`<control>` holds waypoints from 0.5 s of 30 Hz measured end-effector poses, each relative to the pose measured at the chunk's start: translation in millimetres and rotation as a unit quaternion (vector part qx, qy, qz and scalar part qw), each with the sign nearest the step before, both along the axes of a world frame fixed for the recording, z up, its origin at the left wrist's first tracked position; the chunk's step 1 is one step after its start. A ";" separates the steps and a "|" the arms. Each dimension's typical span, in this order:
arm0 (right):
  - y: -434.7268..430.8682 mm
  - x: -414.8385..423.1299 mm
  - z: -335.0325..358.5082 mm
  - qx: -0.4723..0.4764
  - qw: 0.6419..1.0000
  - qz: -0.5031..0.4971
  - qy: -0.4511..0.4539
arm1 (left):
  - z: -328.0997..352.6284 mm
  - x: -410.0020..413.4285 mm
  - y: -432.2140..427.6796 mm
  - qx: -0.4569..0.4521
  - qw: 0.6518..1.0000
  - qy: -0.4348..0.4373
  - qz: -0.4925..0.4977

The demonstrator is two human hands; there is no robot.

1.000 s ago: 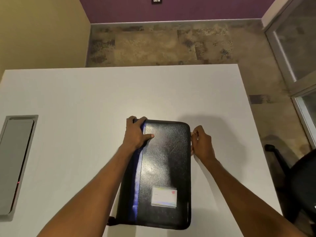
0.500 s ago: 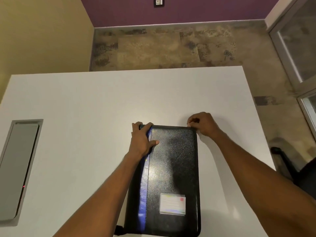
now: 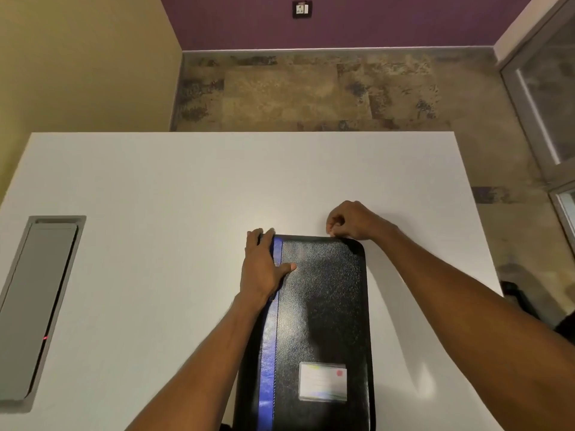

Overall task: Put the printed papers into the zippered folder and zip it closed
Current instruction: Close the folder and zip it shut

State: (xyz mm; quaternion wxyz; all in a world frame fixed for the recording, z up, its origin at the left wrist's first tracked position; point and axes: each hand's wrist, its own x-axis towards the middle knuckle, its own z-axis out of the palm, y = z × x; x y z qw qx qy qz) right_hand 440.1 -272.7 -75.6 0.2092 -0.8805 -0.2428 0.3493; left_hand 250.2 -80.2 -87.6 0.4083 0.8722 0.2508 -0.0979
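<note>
The left hand [image 3: 264, 269] lies flat, fingers spread, on the far left corner of the zippered folder [image 3: 320, 325]. The right hand [image 3: 351, 220] is curled at the far edge, fingertips pinched together on something too small to make out. The black folder lies closed on the white table [image 3: 155, 188] — its card label [image 3: 322, 382] is unreadable. A grey cable hatch [image 3: 34, 306] sits left; mottled floor [image 3: 295, 91] and a purple wall [image 3: 389, 20] lie beyond.

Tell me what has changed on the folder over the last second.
The right hand moved from the folder's right edge, round the far right corner, leftward along the far edge, fingers pinched there, apparently pulling the zipper. The left hand stayed pressed on the far left corner; the folder stayed closed on the table.
</note>
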 end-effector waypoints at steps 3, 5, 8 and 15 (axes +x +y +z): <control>5.6 -3.0 2.2 -0.046 0.999 -0.011 0.003 | 0.3 -3.3 1.1 0.064 0.997 0.003 0.042; 9.8 -4.8 2.4 -0.079 0.997 -0.022 0.001 | 2.3 -4.3 4.1 0.098 0.993 0.017 0.062; 19.6 -6.3 0.1 -0.124 0.989 -0.077 -0.002 | 3.8 -1.9 13.0 0.046 0.996 0.029 0.068; 47.9 -9.2 -9.8 -0.136 0.958 -0.248 0.040 | 7.4 0.2 27.1 0.002 0.998 0.037 0.050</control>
